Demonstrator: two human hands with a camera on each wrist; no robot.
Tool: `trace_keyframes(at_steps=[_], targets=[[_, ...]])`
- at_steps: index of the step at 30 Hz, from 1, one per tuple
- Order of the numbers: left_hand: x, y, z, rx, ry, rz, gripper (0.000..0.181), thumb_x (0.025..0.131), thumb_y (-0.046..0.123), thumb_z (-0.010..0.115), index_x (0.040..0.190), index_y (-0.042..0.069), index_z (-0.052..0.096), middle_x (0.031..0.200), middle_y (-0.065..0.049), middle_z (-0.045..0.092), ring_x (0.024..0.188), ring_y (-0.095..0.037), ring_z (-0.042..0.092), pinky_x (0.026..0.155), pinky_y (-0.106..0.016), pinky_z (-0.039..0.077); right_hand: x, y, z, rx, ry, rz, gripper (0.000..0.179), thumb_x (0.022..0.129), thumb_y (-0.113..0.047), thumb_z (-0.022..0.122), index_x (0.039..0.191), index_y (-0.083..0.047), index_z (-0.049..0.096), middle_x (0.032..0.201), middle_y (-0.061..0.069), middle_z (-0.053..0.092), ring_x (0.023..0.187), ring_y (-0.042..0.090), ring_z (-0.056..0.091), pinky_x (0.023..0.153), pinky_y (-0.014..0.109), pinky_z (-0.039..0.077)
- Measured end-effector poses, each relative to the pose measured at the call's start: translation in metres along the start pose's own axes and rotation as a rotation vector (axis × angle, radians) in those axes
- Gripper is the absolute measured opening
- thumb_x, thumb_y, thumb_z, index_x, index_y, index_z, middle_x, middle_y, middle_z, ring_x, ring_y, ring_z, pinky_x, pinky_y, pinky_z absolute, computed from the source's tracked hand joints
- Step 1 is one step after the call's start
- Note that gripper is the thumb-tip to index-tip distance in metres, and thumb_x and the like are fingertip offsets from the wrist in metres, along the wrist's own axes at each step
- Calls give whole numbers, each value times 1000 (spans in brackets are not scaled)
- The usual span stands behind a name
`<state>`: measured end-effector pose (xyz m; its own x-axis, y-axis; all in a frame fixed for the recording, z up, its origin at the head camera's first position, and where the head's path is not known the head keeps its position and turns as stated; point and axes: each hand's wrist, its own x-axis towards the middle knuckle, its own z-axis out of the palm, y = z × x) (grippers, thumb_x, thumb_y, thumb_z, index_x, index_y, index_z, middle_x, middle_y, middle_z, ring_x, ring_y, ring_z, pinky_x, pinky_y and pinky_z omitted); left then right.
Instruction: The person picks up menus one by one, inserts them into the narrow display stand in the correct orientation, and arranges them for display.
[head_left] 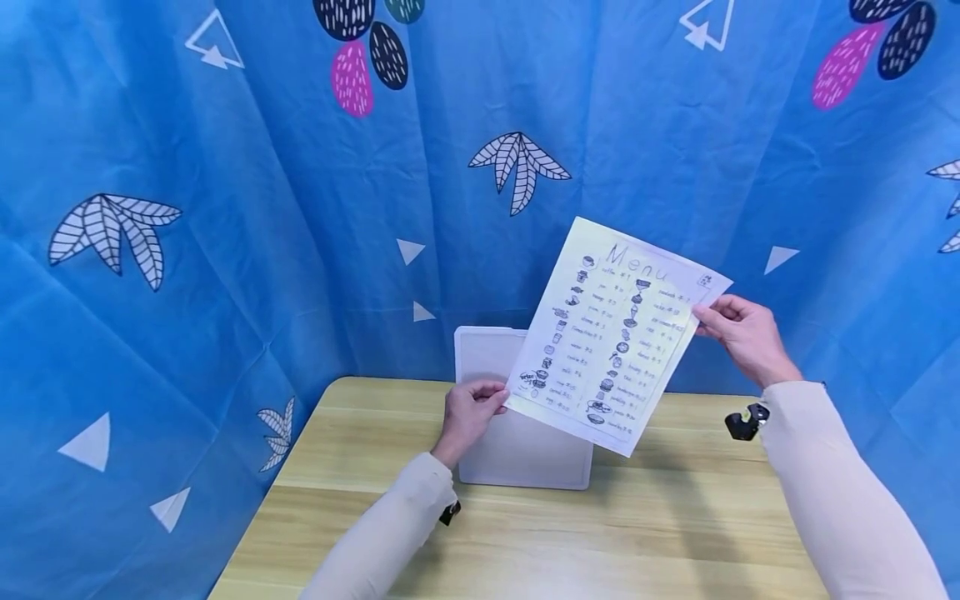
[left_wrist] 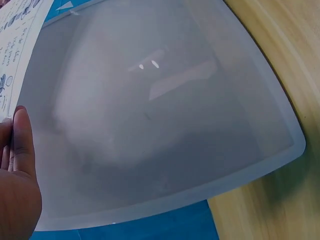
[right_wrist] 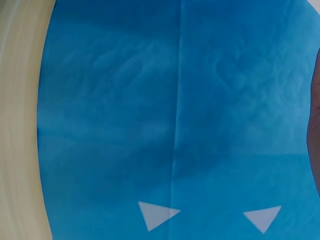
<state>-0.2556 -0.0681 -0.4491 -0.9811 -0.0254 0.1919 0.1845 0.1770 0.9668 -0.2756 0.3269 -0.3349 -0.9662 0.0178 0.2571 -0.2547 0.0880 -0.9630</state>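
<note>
A white sheet of paper [head_left: 600,333] headed "Menu", with small drawings and handwritten lines in two columns, is held tilted in the air. My left hand [head_left: 470,414] pinches its lower left corner. At the upper right edge my right hand [head_left: 742,333] pinches it between thumb and fingers. Behind the sheet a white board [head_left: 525,454] with a rounded rim stands on the table; the paper hides its upper right part. In the left wrist view the board [left_wrist: 165,115] fills most of the picture, beside the left hand [left_wrist: 20,170] and the paper's edge [left_wrist: 25,55].
A light wooden table [head_left: 360,467] spreads under the arms. Blue curtain [head_left: 300,167] with leaf and triangle prints hangs behind it and at the sides. Small black devices [head_left: 744,423] are worn at the wrists.
</note>
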Motion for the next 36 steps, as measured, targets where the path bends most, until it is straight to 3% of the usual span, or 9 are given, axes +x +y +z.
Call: trace_keyframes(at_steps=[3,10,17,30,36], targets=[[2,2,-3,5,8,4,12,88,4,76,99,0,77,88,-11,73,72,-14,70,67,-25,59,2,-2,3,51,-10,-16,14,93,-16,71,104,-7,70,94,-7,73,82,6,70,72,17,57],[6,4,-9,25,37,3,13,88,5,76,100,0,77,88,-11,73,71,-14,70,66,-26,59,7,-5,10,56,2,-22,12,93,-15,72,104,-11,73,95,-8,73,82,6,70,72,17,57],[9,3,-15,-13,45,-23,13,89,4,75,100,-2,76,89,-13,73,71,-14,70,67,-26,60,11,-10,15,0,-17,-38,14,92,-16,73,104,-8,73,94,-8,74,82,7,72,73,18,57],[13,9,-33,56,60,-13,13,89,6,75,101,2,77,94,-11,73,76,-18,72,69,-27,60,19,-26,28,-188,-31,-65,33,92,-28,73,114,-3,71,97,-13,73,85,8,72,78,21,57],[18,15,-42,46,53,-3,11,89,6,75,99,3,77,94,-11,72,76,-19,71,69,-28,60,24,-34,33,-196,-42,-85,28,93,-23,72,112,-3,72,96,-13,73,84,7,72,78,22,57]])
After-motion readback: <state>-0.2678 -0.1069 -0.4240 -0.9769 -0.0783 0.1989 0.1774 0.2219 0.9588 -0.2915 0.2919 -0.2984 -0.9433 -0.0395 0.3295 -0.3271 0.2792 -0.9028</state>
